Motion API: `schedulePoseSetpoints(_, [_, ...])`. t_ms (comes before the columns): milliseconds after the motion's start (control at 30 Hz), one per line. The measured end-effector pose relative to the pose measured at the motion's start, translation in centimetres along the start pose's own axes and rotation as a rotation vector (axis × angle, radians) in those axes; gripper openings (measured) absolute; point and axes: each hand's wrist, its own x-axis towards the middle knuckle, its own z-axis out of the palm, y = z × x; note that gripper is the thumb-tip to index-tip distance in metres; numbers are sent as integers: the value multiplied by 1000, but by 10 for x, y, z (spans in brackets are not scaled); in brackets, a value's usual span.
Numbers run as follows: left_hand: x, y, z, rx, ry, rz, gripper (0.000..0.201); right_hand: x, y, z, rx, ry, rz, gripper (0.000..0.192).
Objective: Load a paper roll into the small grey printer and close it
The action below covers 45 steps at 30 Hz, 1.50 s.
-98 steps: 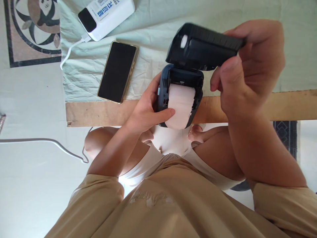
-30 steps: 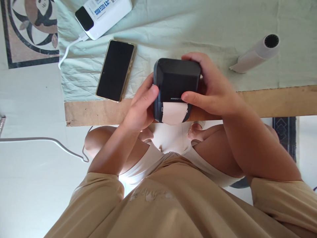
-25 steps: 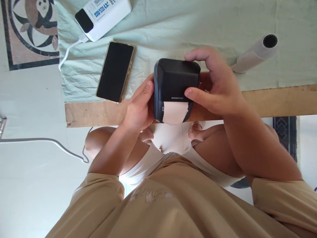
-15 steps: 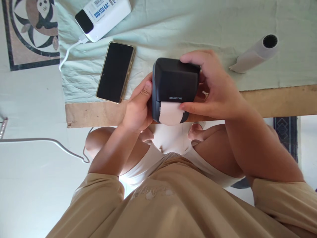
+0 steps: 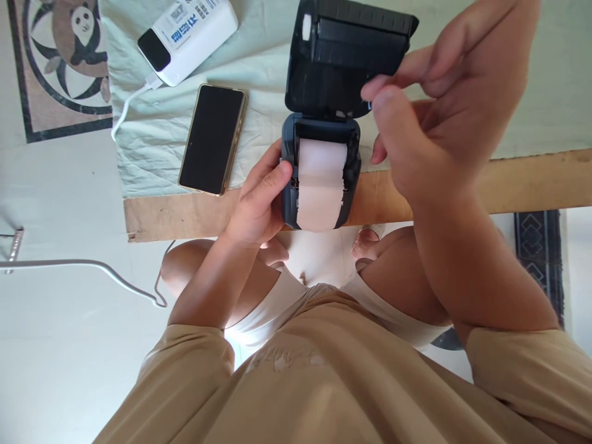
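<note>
The printer is near the middle of the view, at the front edge of the tabletop, and its lower end reaches beyond this edge, toward the person. I cannot tell whether its underside touches the wood. Its lid is wide open, turned up on the far side, so that the dark inner face can be seen. In the body there is white paper, which comes down over the front as a broad strip; its side edges are a little torn.

The left hand holds the printer from the left side: the thumb lies on the side rim, and the other fingers go behind and are mostly hidden. The right hand is at the lower right part of the lid. Its thumb and forefinger are close together there, the forefinger's tip in front of the lid, but I cannot tell whether they grip it.

Left of the printer, apart from it, a phone with dark screen lies on the pale green cloth. Farther away, a white device with blue characters on its label lies aslant. A white cable is plugged into its near end and goes down at the cloth's left edge.
</note>
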Motion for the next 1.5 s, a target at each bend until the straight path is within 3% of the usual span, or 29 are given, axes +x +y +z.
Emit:
schedulePoseSetpoints(133, [-1,2,4,-44,-38,-16,37,-3,-2,5,-405,-304,-102,8])
schedulePoseSetpoints(233, [-1,1,2,-70,-75,-5,33,-4,-6,7,-641,-484,-57,20])
schedulePoseSetpoints(333, [-2,0,-1,-39,-92,4,36,-2,-9,5,-641,-575,-18,20])
schedulePoseSetpoints(433, [-3,0,-3,-6,-74,16,35,1,-9,-1,-433,-602,46,26])
schedulePoseSetpoints(567, [-1,-1,-3,-8,23,47,31,6,-4,-16,38,-498,149,33])
schedulePoseSetpoints(700, [2,-3,-2,-39,103,48,26,17,15,-21,499,-51,403,42])
schedulePoseSetpoints(767, [3,-3,-2,-35,99,37,26,20,29,-18,575,44,537,44])
schedulePoseSetpoints(900, [3,-1,-1,4,86,23,30,12,51,-10,415,50,497,29])
schedulePoseSetpoints(1100, [2,1,-1,12,64,7,36,0,56,-14,-210,-138,144,30])
schedulePoseSetpoints(1300, [1,2,-3,-60,9,6,33,-4,68,-17,-353,-277,155,36])
schedulePoseSetpoints(1400, [1,5,-1,-59,15,-27,32,-3,68,-25,-339,-188,25,45])
schedulePoseSetpoints(1500, [0,7,1,-54,21,-32,34,9,68,-43,-392,90,-56,33])
